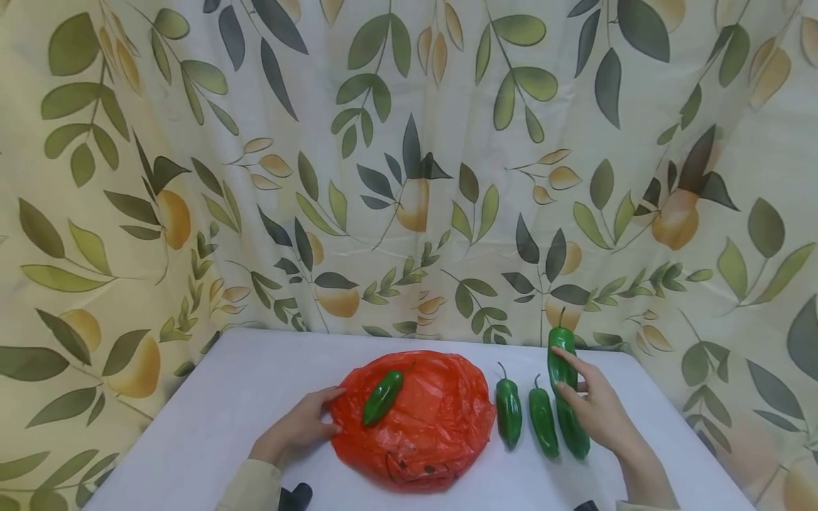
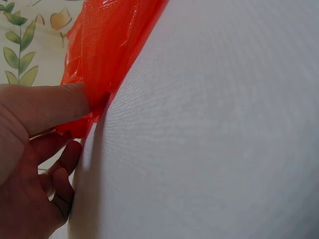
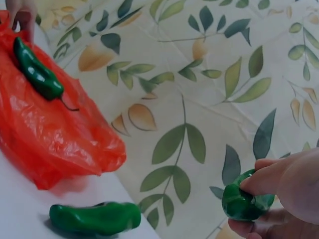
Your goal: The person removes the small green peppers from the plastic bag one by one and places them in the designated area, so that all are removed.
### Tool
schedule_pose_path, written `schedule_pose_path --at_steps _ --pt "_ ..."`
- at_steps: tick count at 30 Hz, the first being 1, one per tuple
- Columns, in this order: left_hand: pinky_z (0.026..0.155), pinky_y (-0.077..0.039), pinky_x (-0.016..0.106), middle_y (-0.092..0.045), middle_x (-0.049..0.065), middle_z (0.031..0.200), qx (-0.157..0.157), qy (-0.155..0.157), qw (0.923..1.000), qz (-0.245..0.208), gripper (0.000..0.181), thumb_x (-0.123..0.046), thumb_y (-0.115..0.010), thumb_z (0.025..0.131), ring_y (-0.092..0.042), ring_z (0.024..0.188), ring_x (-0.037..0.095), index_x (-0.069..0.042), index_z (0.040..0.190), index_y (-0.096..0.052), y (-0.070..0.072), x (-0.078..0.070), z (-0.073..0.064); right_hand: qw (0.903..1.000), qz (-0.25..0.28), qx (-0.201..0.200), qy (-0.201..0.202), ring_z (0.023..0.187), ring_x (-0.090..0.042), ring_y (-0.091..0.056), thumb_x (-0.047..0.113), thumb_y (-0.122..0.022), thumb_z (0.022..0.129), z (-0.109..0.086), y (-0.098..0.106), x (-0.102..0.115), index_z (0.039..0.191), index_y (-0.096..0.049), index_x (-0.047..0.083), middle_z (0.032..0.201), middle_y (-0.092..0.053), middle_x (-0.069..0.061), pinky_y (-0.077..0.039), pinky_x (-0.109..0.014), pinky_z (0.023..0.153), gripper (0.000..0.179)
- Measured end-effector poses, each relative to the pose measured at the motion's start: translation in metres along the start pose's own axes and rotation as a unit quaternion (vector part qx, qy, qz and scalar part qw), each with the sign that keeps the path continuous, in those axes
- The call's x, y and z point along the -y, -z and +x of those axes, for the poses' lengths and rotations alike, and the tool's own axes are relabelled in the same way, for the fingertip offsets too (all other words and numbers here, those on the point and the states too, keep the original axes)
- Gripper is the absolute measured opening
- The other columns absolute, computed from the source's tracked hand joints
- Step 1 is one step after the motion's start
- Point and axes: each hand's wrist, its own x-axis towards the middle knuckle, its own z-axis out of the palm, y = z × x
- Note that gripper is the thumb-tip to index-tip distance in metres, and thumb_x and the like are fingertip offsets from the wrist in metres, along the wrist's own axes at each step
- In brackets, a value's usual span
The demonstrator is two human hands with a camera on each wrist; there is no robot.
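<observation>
A crumpled red plastic bag (image 1: 441,404) lies on the white table, and my left hand (image 1: 303,426) pinches its left edge. In the left wrist view, the thumb (image 2: 60,104) lies against the bag (image 2: 109,45) with fingers curled beneath. A glossy green pepper (image 1: 383,399) rests on top of the bag. My right hand (image 1: 597,408) grips another green pepper (image 1: 562,344), stem upward, between thumb and fingers; the right wrist view shows this pepper (image 3: 245,201) end-on. Below it, a further pepper (image 1: 575,434) appears to lie on the table, partly overlapped.
Two more green peppers, one (image 1: 509,411) beside the bag and one (image 1: 543,424) to its right, lie with stems away from me. The white table (image 1: 268,369) ends at a curtain (image 1: 409,177) printed with leaves and fruit.
</observation>
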Motion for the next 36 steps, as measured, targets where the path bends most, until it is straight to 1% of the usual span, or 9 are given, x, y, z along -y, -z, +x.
schedule_pose_path --at_steps 11,18,23,26,28,30,33,34,36 --pt "0.114 -0.039 0.064 -0.050 0.013 0.154 0.002 -0.003 0.9999 0.010 0.070 -0.011 -0.080 0.082 -0.042 0.144 0.042 -0.014 0.147 -0.053 0.002 0.001 -0.001 0.9994 -0.018 0.009 0.029 0.098 -0.037 -0.068 0.001 -0.055 0.098 -0.007 0.003 -0.034 0.155 -0.033 0.003 0.147 -0.034 -0.042 -0.057 -0.029 0.067 0.061" --pt "0.114 -0.040 0.064 -0.051 0.011 0.154 0.003 -0.010 0.9999 0.006 0.070 -0.013 -0.080 0.082 -0.043 0.144 0.041 -0.016 0.147 -0.053 0.001 0.002 0.001 0.9991 -0.027 0.031 0.001 0.095 -0.033 -0.069 0.001 -0.051 0.099 -0.003 0.013 -0.055 0.158 -0.027 0.004 0.150 -0.029 -0.045 -0.056 -0.035 0.070 0.064" --pt "0.114 -0.040 0.064 -0.050 0.012 0.154 0.005 -0.013 0.9999 0.007 0.071 -0.013 -0.080 0.082 -0.042 0.144 0.042 -0.015 0.147 -0.053 0.002 0.001 0.001 0.9985 -0.040 0.036 0.005 0.079 -0.014 -0.059 -0.002 -0.047 0.099 -0.003 0.018 -0.066 0.157 -0.025 -0.001 0.149 -0.031 -0.046 -0.050 -0.027 0.062 0.062" --pt "0.113 -0.040 0.063 -0.050 0.012 0.154 0.004 -0.010 0.9999 0.009 0.071 -0.013 -0.080 0.082 -0.042 0.144 0.042 -0.016 0.147 -0.053 0.002 0.000 0.000 0.9982 -0.050 0.032 0.010 0.070 -0.011 -0.051 -0.002 -0.048 0.098 -0.004 0.019 -0.071 0.155 -0.028 -0.003 0.149 -0.032 -0.046 -0.047 -0.025 0.057 0.061" --pt "0.113 -0.041 0.063 -0.050 0.012 0.154 0.003 -0.006 0.9999 0.009 0.071 -0.013 -0.080 0.082 -0.042 0.144 0.042 -0.016 0.147 -0.053 0.002 0.000 0.000 0.9975 -0.063 0.032 0.011 0.076 -0.019 -0.058 -0.002 -0.051 0.097 -0.004 0.020 -0.075 0.154 -0.030 -0.004 0.149 -0.032 -0.046 -0.052 -0.029 0.062 0.060" --pt "0.113 -0.041 0.063 -0.050 0.011 0.154 0.003 -0.004 1.0000 0.007 0.071 -0.014 -0.081 0.082 -0.042 0.144 0.041 -0.016 0.147 -0.053 0.002 0.001 0.000 0.9963 -0.078 0.036 0.008 0.094 -0.041 -0.065 -0.002 -0.052 0.096 -0.003 0.021 -0.080 0.153 -0.032 -0.005 0.149 -0.031 -0.046 -0.060 -0.042 0.076 0.060" --pt "0.112 -0.042 0.063 -0.050 0.011 0.154 0.004 -0.003 1.0000 0.005 0.071 -0.014 -0.081 0.082 -0.042 0.144 0.041 -0.016 0.147 -0.053 0.002 0.002 0.001 0.9938 -0.100 0.049 -0.004 0.126 -0.066 -0.043 -0.001 -0.055 0.095 -0.002 0.021 -0.088 0.151 -0.034 -0.005 0.149 -0.029 -0.046 -0.054 -0.065 0.092 0.061" --pt "0.112 -0.042 0.063 -0.051 0.011 0.154 0.005 -0.004 1.0000 0.005 0.071 -0.014 -0.081 0.082 -0.042 0.144 0.041 -0.016 0.147 -0.053 0.002 0.002 0.001 0.9931 -0.103 0.055 -0.009 0.132 -0.068 -0.034 0.000 -0.055 0.094 -0.001 0.022 -0.091 0.151 -0.034 -0.005 0.149 -0.028 -0.046 -0.048 -0.071 0.096 0.061" --pt "0.112 -0.042 0.063 -0.051 0.011 0.153 0.004 -0.008 0.9999 0.007 0.071 -0.014 -0.081 0.082 -0.043 0.144 0.041 -0.016 0.147 -0.053 0.001 0.002 0.001 0.9922 -0.104 0.066 -0.022 0.132 -0.069 -0.032 0.001 -0.056 0.094 -0.001 0.022 -0.096 0.152 -0.034 -0.004 0.149 -0.026 -0.047 -0.045 -0.074 0.097 0.062"
